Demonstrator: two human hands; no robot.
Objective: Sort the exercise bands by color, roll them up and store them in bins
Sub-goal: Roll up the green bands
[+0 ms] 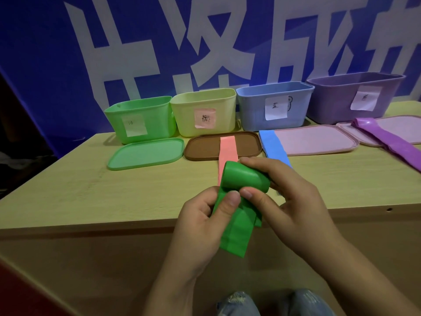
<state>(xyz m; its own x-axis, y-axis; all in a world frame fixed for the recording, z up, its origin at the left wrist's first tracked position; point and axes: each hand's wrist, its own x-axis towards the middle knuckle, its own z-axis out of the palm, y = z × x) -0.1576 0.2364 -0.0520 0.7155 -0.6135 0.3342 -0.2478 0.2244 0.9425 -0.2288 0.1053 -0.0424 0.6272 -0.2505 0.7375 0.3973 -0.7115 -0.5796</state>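
Behind everything hangs a blue wall banner (pixel 45 53) printed with huge white characters. Below it, a pale wooden table (pixel 79 185) fills the middle, its plain front panel dropping toward the viewer. Along the table's back edge stand four labelled bins, left to right: green bin (pixel 139 119), yellow bin (pixel 202 110), blue bin (pixel 273 106), purple bin (pixel 355 96). Lids lie flat before them: green lid (pixel 145 153), brown lid (pixel 202 147), two pink lids (pixel 319 140). A pink band (pixel 227 151) crosses the brown lid, a blue band (pixel 273 147) overlaps a pink lid, a purple band (pixel 387 140) lies on the far right. Over the table's near edge, the left hand (pixel 200 222) and right hand (pixel 293 197) both pinch a green band (pixel 241 192), partly rolled, its tail hanging down.
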